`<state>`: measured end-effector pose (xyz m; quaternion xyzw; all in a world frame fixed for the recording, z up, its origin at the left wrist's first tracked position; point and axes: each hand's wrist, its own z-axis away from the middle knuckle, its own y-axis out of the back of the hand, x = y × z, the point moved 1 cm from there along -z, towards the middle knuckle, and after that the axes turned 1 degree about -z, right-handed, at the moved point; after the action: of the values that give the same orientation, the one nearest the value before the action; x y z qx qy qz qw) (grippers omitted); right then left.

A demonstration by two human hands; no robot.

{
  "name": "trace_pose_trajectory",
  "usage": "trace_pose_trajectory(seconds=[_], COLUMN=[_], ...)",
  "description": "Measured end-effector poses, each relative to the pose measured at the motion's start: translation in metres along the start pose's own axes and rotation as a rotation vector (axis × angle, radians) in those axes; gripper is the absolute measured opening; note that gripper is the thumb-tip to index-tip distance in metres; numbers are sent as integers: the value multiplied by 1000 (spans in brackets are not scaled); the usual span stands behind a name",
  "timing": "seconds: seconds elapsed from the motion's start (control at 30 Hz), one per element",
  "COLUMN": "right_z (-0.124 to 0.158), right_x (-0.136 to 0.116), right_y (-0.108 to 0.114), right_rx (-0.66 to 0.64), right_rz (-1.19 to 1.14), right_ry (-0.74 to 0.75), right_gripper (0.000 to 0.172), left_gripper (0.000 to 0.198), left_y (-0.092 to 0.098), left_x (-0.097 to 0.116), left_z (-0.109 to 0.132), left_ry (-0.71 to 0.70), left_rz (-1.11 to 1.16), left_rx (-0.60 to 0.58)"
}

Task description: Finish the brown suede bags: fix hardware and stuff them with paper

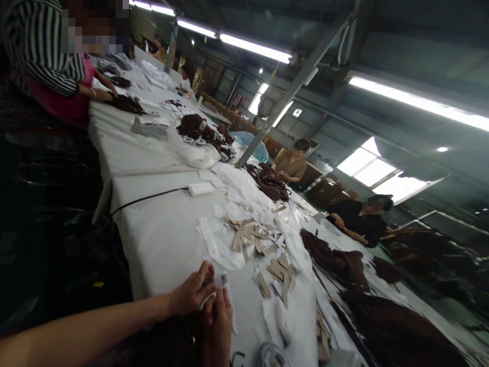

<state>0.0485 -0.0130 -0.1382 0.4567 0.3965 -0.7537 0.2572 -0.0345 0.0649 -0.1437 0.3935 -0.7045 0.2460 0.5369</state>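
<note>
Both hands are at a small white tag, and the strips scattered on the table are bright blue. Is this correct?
Not quite: the strips scattered on the table are beige, as the head view shows. The left hand and right hand are indeed at a small white tag.

Left hand [191,293] and right hand [217,318] nearly meet, fingers [221,300] bent.

Workshop: long worktable [164,224], tube lights [255,48]
</note>
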Motion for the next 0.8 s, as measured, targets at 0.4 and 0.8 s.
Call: trace_pose_trajectory(seconds=[0.4,0.8], right_z=[8,65], right_x=[-7,-53], right_y=[-5,68], right_rx=[-150,366], right_rz=[37,405], right_ry=[-82,152], right_gripper=[45,62], left_gripper=[62,46], left_y=[-2,10], left_x=[-11,-12], left_z=[-13,-18], left_ry=[376,364], left_rz=[744,517], left_rx=[-351,-180])
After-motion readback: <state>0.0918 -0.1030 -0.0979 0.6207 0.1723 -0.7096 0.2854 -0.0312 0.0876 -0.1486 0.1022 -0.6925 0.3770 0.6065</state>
